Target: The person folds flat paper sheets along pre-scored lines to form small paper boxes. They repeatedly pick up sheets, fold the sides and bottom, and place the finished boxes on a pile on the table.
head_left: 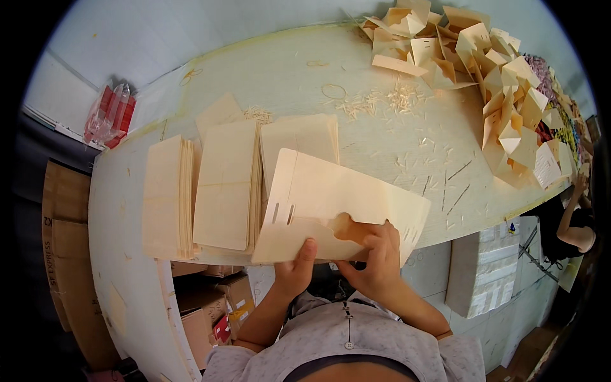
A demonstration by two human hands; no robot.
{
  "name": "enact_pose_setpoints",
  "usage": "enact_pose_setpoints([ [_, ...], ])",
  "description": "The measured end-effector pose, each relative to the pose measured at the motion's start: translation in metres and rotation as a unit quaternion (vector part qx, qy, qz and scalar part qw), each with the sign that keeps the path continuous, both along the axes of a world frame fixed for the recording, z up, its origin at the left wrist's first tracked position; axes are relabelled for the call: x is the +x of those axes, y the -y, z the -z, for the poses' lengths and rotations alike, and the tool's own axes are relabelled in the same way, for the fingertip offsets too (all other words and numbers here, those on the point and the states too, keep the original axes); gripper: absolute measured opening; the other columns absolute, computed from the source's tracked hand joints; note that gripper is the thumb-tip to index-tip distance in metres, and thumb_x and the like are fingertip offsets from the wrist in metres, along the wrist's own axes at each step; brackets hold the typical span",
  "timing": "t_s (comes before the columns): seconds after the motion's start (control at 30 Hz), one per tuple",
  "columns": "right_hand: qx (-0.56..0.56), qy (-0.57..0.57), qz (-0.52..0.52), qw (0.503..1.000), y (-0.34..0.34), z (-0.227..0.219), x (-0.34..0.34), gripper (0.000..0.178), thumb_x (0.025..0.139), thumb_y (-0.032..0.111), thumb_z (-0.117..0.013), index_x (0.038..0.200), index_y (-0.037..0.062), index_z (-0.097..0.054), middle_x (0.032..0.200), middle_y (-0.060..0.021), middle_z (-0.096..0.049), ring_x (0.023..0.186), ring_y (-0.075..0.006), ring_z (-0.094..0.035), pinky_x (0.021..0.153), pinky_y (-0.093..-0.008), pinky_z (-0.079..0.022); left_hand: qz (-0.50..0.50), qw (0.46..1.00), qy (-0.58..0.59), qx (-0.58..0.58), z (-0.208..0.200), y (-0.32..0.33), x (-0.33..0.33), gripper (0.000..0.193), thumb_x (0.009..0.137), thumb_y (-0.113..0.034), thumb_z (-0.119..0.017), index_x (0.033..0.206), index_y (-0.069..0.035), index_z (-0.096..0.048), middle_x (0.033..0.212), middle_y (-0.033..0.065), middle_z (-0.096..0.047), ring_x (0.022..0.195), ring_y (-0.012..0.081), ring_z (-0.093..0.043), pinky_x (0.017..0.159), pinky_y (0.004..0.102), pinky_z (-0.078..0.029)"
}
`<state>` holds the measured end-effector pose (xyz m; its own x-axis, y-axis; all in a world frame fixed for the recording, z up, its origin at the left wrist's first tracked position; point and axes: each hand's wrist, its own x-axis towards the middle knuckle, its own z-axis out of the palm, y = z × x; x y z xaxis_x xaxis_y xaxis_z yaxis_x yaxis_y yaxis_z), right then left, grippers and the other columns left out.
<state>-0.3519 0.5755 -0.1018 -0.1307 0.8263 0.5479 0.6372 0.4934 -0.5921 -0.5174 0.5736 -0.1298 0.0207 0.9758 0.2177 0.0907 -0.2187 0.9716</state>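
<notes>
A cream card blank, slotted at both ends, is held tilted over the near edge of the bench. The left hand clamps its lower left edge, thumb on the upper face, other fingers out of sight beneath. The right hand has its fingers bent close around the strip between the cut-out and the lower edge; whether the fingertips reach inside, I cannot tell. Left of the blank stand a left stack and a middle stack of similar card. Small offcuts lie beyond; opened card pieces are heaped far right.
</notes>
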Motion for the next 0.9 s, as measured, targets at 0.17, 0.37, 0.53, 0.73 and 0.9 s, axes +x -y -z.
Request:
enact_pose_setpoints([
  [0.17,0.121,0.062,0.04,0.99,0.003,0.014,-0.01,0.044,0.055,0.009,-0.076,0.084,0.0062,-0.043,0.093,-0.0144,-0.058,0.071,-0.0267,-0.055,0.071,-0.0398,-0.039,-0.082,0.94,-0.265,0.197,-0.014,-0.006,0.013,0.03,0.083,-0.007,-0.05,0.109,0.007,-0.047,0.091,0.0203,-0.056,0.073,0.0314,-0.059,0.061,0.0317,-0.047],
  [0.37,0.094,0.048,-0.06,0.993,-0.004,0.005,0.002,0.034,0.053,0.005,-0.072,0.072,0.0058,-0.044,0.084,-0.0083,-0.061,0.068,-0.0244,-0.055,0.069,-0.0374,-0.038,0.242,0.966,0.082,0.035,-0.009,-0.009,-0.022,0.054,0.079,-0.018,-0.058,0.125,0.002,-0.038,0.123,0.0223,-0.043,0.116,0.0343,-0.043,0.094,0.0404,-0.036],
  [0.53,0.067,0.076,-0.138,0.985,0.001,0.008,-0.009,0.028,0.053,0.006,-0.069,0.07,0.0066,-0.047,0.088,-0.0098,-0.06,0.073,-0.0256,-0.056,0.071,-0.0359,-0.039,0.276,0.686,0.648,-0.18,-0.004,-0.037,-0.02,0.082,0.074,-0.052,-0.062,0.136,-0.011,-0.028,0.141,0.0209,-0.019,0.124,0.0351,-0.032,0.1,0.049,-0.03],
  [0.73,-0.023,0.113,-0.153,0.981,0.0,-0.002,-0.015,0.026,0.06,0.011,-0.064,0.084,0.0083,-0.054,0.093,-0.008,-0.057,0.078,-0.0236,-0.055,0.076,-0.036,-0.039,0.313,0.742,0.556,-0.207,-0.027,-0.046,-0.002,0.064,0.071,-0.061,-0.059,0.109,-0.013,-0.041,0.144,0.0212,-0.009,0.12,0.0366,-0.037,0.094,0.0488,-0.036],
  [0.9,-0.068,0.142,-0.163,0.974,0.005,0.001,-0.014,0.04,0.054,0.022,-0.074,0.087,0.0113,-0.053,0.082,-0.0031,-0.055,0.077,-0.0207,-0.053,0.076,-0.0369,-0.038,0.321,0.787,0.483,-0.211,-0.01,-0.047,0.001,0.04,0.078,-0.042,-0.062,0.095,-0.012,-0.042,0.143,0.0214,-0.011,0.121,0.0401,-0.034,0.093,0.0479,-0.038],
])
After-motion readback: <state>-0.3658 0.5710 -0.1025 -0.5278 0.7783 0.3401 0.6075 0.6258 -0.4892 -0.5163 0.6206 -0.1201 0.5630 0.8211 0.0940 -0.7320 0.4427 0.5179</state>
